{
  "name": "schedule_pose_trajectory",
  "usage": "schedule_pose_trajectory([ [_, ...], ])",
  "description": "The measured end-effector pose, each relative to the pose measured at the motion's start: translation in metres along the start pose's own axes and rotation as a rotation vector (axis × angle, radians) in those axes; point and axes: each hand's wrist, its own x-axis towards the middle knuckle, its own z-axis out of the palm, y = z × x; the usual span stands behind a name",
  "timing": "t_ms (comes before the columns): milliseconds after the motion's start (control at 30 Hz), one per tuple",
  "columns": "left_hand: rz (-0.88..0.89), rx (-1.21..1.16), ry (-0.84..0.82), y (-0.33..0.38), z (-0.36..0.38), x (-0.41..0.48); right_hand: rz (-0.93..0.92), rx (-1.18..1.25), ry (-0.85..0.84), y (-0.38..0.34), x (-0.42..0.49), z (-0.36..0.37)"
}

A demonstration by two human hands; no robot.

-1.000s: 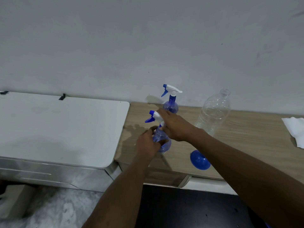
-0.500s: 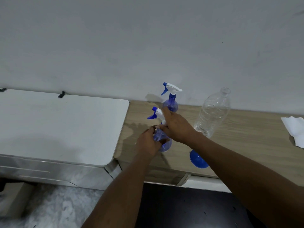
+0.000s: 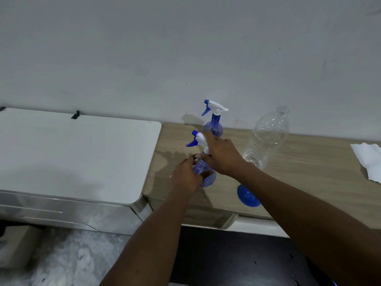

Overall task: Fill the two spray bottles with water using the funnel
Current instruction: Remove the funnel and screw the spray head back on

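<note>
At the wooden counter's (image 3: 299,172) left end: grips the near spray bottle (image 3: 209,179) by its body with the left hand (image 3: 186,176), clasps its trigger head with the right hand (image 3: 221,156). Leaves the funnel (image 3: 247,196) idle near the water bottle (image 3: 266,139), the far spray bottle (image 3: 213,125) capped by the wall. Looks barely begun: uncapping first, no filling yet.

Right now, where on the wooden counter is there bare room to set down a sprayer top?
The wooden counter is barest between the clear bottle and the white tissue. A narrower strip runs between the near spray bottle and the white cabinet top. Crowded: left hand, right hand, far spray bottle, funnel.
</note>
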Motion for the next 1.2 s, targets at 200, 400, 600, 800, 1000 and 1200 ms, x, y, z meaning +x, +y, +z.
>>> schedule_pose_trajectory([
  [200,0.003,-0.023,-0.009,0.000,0.000,-0.001,0.011,0.029,-0.017,0.000,-0.001,0.002],
  [400,0.016,-0.004,-0.011,-0.001,0.001,-0.002,0.009,0.062,-0.020,0.000,-0.005,0.003],
  [600,0.028,-0.022,-0.018,-0.003,0.003,-0.002,0.006,0.053,0.022,0.002,-0.009,0.004],
  [800,0.013,-0.037,-0.009,-0.004,0.009,-0.004,0.015,0.022,0.068,0.004,-0.013,0.006],
  [1000,0.032,-0.068,-0.037,0.009,0.007,-0.010,0.081,0.091,0.066,0.002,-0.015,0.006],
  [1200,-0.024,-0.200,-0.155,0.013,0.001,-0.034,0.182,0.513,0.107,0.011,-0.044,-0.006],
])
